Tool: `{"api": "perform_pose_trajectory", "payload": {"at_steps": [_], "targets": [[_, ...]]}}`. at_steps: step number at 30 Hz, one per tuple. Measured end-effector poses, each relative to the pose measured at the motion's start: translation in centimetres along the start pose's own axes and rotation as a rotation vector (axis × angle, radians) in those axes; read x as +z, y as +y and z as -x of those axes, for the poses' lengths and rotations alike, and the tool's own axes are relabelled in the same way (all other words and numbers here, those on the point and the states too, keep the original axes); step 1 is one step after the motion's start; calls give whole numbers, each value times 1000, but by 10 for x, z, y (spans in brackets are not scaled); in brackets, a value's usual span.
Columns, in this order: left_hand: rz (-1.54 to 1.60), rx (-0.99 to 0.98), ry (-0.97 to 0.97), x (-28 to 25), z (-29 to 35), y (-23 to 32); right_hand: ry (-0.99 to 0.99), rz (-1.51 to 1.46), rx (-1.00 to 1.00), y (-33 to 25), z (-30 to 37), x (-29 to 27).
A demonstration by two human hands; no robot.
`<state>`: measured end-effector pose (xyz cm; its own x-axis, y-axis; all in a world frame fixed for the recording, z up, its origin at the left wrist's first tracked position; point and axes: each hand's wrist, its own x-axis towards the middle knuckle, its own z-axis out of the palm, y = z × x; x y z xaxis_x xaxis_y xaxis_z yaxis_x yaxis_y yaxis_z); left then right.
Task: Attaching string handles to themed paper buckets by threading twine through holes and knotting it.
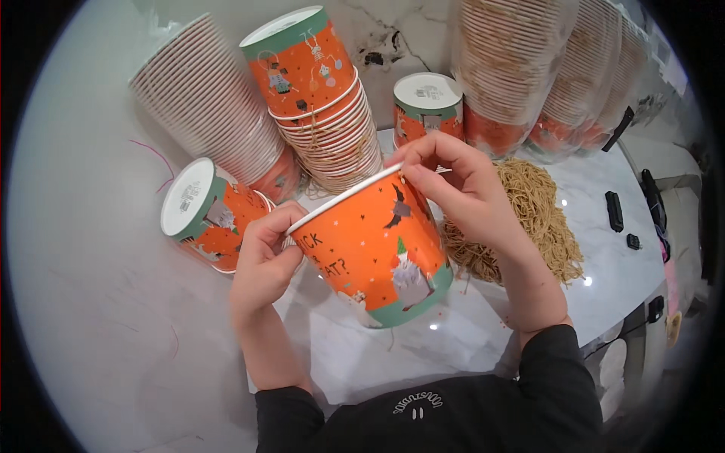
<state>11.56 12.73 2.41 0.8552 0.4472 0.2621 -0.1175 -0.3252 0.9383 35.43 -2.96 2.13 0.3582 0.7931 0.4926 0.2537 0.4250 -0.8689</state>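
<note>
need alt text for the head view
A person's left hand and right hand hold a tilted, tapered orange-and-green paper bucket by its white rim. Behind it stand stacks of similar buckets; a heap of tan strands lies to the right.

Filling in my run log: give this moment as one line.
left hand: holds orange bucket by rim | right hand: same rim, opposite side | bucket: tilted | tan strand heap: partly behind right hand
</note>
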Motion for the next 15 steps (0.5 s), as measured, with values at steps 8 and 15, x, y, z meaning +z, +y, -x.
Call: {"api": "perform_pose_trajectory", "payload": {"at_steps": [8, 15], "targets": [[0, -126, -219, 9, 5, 24, -200, 62, 80, -8, 6, -1], [89, -226, -81, 36, 11, 24, -195, -138, -11, -5, 10, 15]]}}
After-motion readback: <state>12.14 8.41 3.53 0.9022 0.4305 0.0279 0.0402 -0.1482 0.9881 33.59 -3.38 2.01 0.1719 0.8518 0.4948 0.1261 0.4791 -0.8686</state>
